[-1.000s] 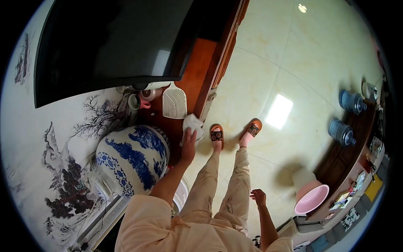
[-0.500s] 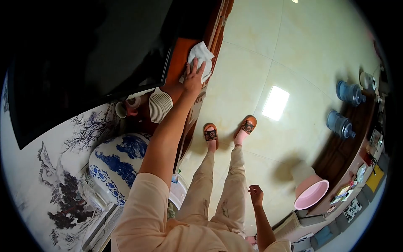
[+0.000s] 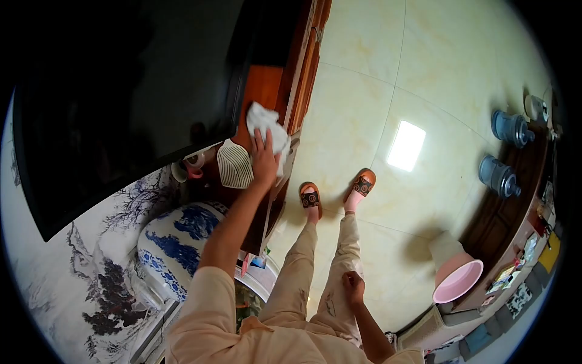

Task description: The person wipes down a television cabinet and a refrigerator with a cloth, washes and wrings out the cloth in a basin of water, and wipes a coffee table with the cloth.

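My left hand (image 3: 265, 159) presses on a crumpled white cloth (image 3: 270, 124) with its fingers stretched over it. The cloth lies on the reddish-brown wooden cabinet top (image 3: 264, 82), in front of a large black television (image 3: 139, 91). Just left of the hand is a pale fan-shaped thing with dark stripes (image 3: 234, 165). Cups (image 3: 194, 162) stand behind it, partly hidden under the screen's lower edge. My right hand (image 3: 353, 288) hangs in front of my right thigh, its fingers curled, with nothing visible in them.
A blue-and-white porcelain jar (image 3: 176, 239) stands beside my left arm. A pink bucket (image 3: 458, 280) is on the tiled floor (image 3: 364, 91) at right. Two blue water bottles (image 3: 509, 128) are near a dark wooden cabinet (image 3: 506, 194).
My left hand has drawn the cloth back toward me along the cabinet top, closer to the striped thing. My right hand has moved left, in front of my thigh.
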`<state>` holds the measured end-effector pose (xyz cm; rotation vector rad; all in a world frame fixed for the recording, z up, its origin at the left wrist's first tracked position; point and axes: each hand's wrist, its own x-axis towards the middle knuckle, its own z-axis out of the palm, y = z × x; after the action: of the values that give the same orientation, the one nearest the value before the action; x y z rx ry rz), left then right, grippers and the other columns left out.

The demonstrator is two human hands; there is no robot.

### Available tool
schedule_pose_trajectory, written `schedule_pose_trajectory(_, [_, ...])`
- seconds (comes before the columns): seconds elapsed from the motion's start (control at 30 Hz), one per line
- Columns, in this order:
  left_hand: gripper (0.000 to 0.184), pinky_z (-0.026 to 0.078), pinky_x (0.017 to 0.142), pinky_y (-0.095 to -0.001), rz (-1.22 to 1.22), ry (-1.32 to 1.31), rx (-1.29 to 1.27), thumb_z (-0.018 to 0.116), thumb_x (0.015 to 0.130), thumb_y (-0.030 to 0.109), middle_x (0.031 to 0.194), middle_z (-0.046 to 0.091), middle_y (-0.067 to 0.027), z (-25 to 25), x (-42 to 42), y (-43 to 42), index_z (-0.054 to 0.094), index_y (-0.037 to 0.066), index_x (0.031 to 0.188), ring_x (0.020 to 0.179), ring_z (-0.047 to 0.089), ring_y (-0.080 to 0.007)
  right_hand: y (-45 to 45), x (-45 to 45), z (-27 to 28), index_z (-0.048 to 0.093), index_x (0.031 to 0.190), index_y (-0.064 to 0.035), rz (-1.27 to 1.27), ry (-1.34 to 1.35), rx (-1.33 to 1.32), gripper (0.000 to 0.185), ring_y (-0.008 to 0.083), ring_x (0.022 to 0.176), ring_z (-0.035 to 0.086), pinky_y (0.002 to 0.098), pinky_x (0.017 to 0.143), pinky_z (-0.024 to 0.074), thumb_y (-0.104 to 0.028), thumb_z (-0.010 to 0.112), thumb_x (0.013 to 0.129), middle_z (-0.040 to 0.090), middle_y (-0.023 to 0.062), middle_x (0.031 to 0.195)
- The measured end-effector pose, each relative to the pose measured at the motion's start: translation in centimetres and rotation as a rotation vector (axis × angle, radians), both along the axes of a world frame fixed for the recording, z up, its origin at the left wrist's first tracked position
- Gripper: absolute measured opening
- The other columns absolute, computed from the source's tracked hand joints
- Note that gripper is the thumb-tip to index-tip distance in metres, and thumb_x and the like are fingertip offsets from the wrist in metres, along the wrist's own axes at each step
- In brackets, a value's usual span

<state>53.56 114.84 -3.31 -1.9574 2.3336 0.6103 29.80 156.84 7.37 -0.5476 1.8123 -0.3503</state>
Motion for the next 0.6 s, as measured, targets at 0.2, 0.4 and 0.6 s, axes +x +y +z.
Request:
schedule_pose_trajectory(0.2, [0.075, 0.032, 0.104, -0.0431, 0.061, -0.004, -0.015, 0.063, 0.082, 0.020, 0.148, 0.010, -0.0204, -0.3, -1.3, -8.2, 0.020, 0.014, 0.143, 0.133, 0.019, -0.0401, -0.4, 0.0, 0.3, 0.063, 0.083, -0.0003, 0.006, 0.018, 0.053, 0.017, 0.0158, 0.059, 0.057, 0.0295, 0.056, 0.0453, -0.016, 0.058, 0.083, 0.062, 0.0089, 0.067])
schedule_pose_trajectory(0.4, [0.053, 0.044, 0.093, -0.0402, -0.058, -0.029, -0.119, 0.044, 0.082, -0.004, 0.141, 0.034, -0.0159, 0.0, 0.6, 3.0, 0.045, 0.017, 0.131, 0.121, 0.042, -0.0370, -0.4, 0.2, 0.2, 0.062, 0.082, 0.0013, -0.065, 0.007, 0.083, 0.019, 0.0143, 0.060, 0.057, 0.0288, 0.057, 0.0457, -0.017, 0.057, 0.083, 0.063, 0.0090, 0.069])
schedule_pose_trajectory(0.6, [0.047, 0.046, 0.084, -0.0308, 0.867, 0.831, 0.690, 0.045, 0.072, -0.008, 0.118, 0.057, -0.0108, 5.8, 1.4, 12.0, 0.057, 0.005, 0.115, 0.102, 0.057, -0.0180, -0.9, 0.0, 0.1, 0.062, 0.086, -0.0001, -0.394, -0.217, 0.072, 0.022, 0.0132, 0.066, 0.059, 0.0256, 0.059, 0.0457, -0.021, 0.056, 0.087, 0.065, 0.0057, 0.077])
